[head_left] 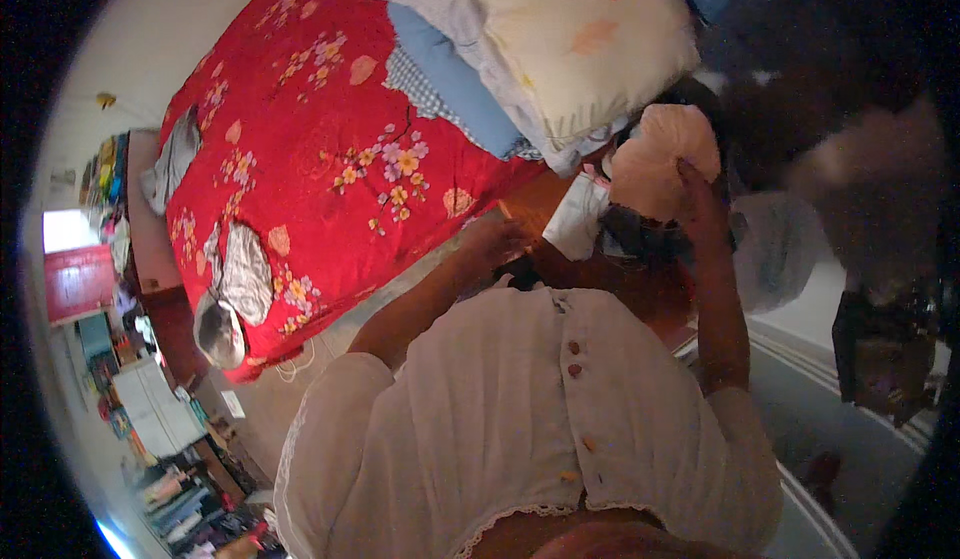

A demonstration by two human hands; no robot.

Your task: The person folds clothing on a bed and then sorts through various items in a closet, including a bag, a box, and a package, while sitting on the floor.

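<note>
My right hand (703, 207) grips a peach-coloured, rounded piece of soft cloth (655, 164) by its right side, with the thumb or a finger pressed on its face. The cloth's exact kind does not show. It is held above a dark bundle, next to a white cloth or packet (578, 217) with a pinkish edge. Lower and to the left, my left hand (495, 240) is at the edge of an orange-brown wooden surface (527, 207). Its fingers are dim and blurred, so their grip cannot be made out.
Left and ahead lies a bed with a red flowered cover (310, 149). A cream pillow (590, 44) rests on folded blue bedding (450, 79). A pale crumpled cloth (245, 274) and a metal-looking bowl (218, 331) are at the bed's near-left corner. A translucent plastic bag (770, 254) hangs at right.
</note>
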